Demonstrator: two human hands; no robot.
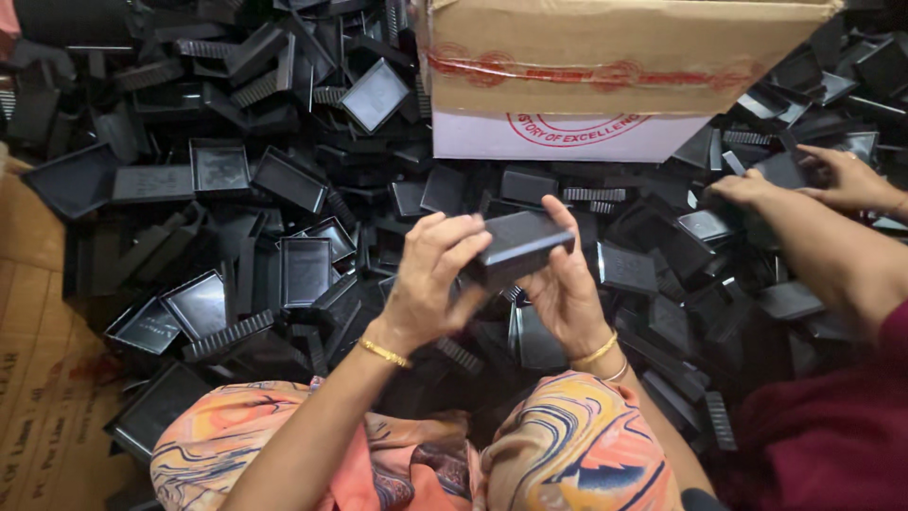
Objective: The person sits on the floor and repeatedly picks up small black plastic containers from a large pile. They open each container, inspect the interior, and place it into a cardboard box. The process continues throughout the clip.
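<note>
I hold the black box (515,248) between both hands, my left fingers (445,248) clamped over its near-left end and my right fingers (565,248) cupping its right end, its long axis running left-low to right-high above the pile (236,218).

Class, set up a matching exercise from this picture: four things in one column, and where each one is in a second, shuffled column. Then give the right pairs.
Things
1. black box
2. cardboard carton
3. gold bangle
4. co-worker's hands

Places
A. at the right edge, on the pile of black parts
B. on the left wrist
C. held between the left hand and right hand
D. at the top, over the pile

Pairs: 1-C, 2-D, 3-B, 4-A
</note>
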